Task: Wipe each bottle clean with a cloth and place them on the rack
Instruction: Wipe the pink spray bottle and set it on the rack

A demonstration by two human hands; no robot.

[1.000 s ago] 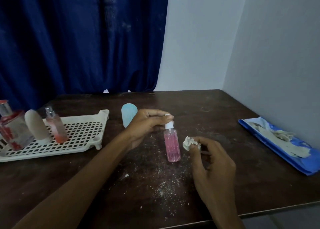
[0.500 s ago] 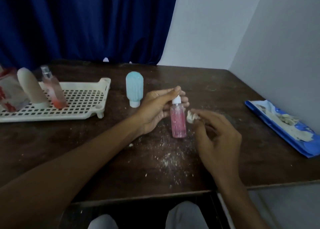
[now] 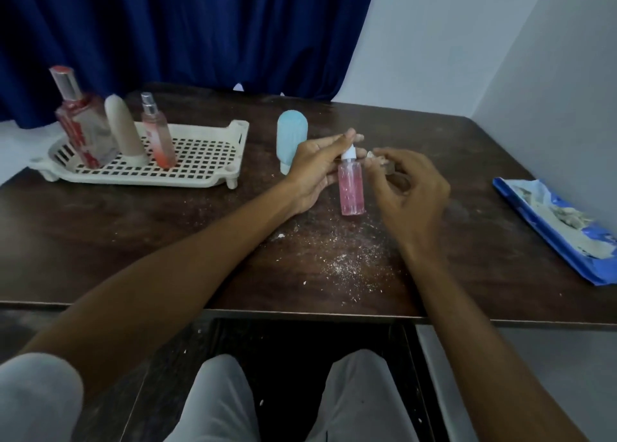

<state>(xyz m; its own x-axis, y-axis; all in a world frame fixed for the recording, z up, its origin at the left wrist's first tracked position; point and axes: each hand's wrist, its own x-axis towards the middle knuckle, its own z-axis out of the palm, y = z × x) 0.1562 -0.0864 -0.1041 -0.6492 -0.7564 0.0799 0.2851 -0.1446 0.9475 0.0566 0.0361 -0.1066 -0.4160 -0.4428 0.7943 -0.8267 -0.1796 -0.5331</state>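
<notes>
A small pink bottle (image 3: 351, 189) with a white cap stands upright on the dark table (image 3: 133, 228), near the middle and well right of the rack (image 3: 213, 181). The left hand (image 3: 315, 171) holds it at the top, its fingertips closed on the cap and its palm just beside the bottle's left side. The right hand (image 3: 412, 191) is curled, and its thumb and fingertips pinch a small crumpled cloth (image 3: 370, 154) close to the bottle's neck on the right; whether the cloth touches the bottle cannot be told. Three bottles stand at the rack's left end: a large clear bottle (image 3: 83, 131) with red markings, a beige bottle (image 3: 124, 134) and a slim spray bottle (image 3: 158, 137). A light blue bottle (image 3: 292, 137) stands on the table between the rack and the left hand. White crumbs (image 3: 344, 263) lie nearer, and a blue packet (image 3: 561, 231) lies far right.
</notes>
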